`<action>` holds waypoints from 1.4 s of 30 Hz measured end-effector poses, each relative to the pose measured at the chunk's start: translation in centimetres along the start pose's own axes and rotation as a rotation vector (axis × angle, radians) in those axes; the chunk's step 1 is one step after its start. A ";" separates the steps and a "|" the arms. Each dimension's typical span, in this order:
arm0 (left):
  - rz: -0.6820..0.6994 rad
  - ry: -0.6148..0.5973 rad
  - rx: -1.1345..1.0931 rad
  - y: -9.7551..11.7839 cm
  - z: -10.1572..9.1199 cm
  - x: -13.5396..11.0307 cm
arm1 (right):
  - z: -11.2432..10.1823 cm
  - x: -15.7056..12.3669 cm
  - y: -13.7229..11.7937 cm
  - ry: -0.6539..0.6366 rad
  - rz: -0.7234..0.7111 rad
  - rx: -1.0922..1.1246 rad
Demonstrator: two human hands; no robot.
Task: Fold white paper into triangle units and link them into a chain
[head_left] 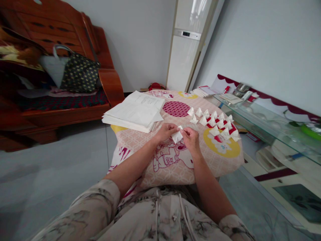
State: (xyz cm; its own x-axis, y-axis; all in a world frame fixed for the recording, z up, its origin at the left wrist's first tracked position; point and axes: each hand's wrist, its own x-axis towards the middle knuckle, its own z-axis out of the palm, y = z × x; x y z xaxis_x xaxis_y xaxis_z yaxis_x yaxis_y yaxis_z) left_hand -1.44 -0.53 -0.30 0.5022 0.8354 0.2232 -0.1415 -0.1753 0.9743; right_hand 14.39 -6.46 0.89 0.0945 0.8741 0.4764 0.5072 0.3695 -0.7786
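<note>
A small folded piece of white paper [177,136] is held up between my two hands, just above the patterned tablecloth [160,177]. My left hand [166,131] pinches its upper left edge. On the opposite side, the fingers of my right hand [191,136] grip the upper right edge. To the right, several small pointed folded paper pieces [213,121] stand in rows on the cloth. A thick stack of printed paper sheets [132,112] lies on the left, its top sheets slightly askew.
A glass-topped cabinet [271,124] with odds and ends stands close on the right. Behind the table are a tall white air conditioner [184,57] and another pile of papers [203,91]. A wooden bench [112,82] with bags [81,72] is at left.
</note>
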 end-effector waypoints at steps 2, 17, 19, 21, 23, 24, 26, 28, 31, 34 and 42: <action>0.004 0.014 0.015 -0.1 0.0 0.1 | 0.0 0.0 0.1 0.001 0.012 0.005; 0.021 0.207 -0.165 0.6 -0.2 -0.3 | -0.2 0.1 0.2 0.064 0.381 0.444; 0.020 0.209 -0.164 0.9 0.0 -0.4 | 0.2 0.1 -0.1 -0.034 0.441 0.505; 0.013 0.201 -0.152 1.0 0.1 -0.5 | 0.6 0.0 -0.4 -0.058 0.467 0.533; 0.013 0.206 -0.141 1.0 0.2 -0.5 | 0.8 0.0 -0.5 -0.046 0.473 0.540; 0.016 0.214 -0.139 0.9 0.2 -0.5 | 0.9 0.0 -0.5 -0.038 0.473 0.537; 0.020 0.228 -0.140 0.8 0.2 -0.4 | 0.9 0.0 -0.5 -0.028 0.463 0.518; 0.026 0.231 -0.145 0.6 0.1 -0.3 | 0.8 0.0 -0.5 -0.024 0.447 0.505; 0.041 0.221 -0.149 0.6 0.1 -0.2 | 0.7 0.0 -0.6 -0.020 0.420 0.516; 0.038 0.208 -0.146 0.7 0.2 -0.3 | 0.7 0.0 -0.7 -0.009 0.381 0.499; 0.030 0.188 -0.106 0.5 -0.2 0.0 | 0.6 0.0 0.3 -0.012 0.326 0.445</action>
State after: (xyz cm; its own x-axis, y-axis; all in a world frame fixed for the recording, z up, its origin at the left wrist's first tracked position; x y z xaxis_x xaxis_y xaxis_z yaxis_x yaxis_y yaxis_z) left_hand -1.67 -0.57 0.17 0.3302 0.9148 0.2324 -0.2479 -0.1535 0.9566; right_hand 14.06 -6.20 0.42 0.1748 0.9682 0.1790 0.0416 0.1744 -0.9838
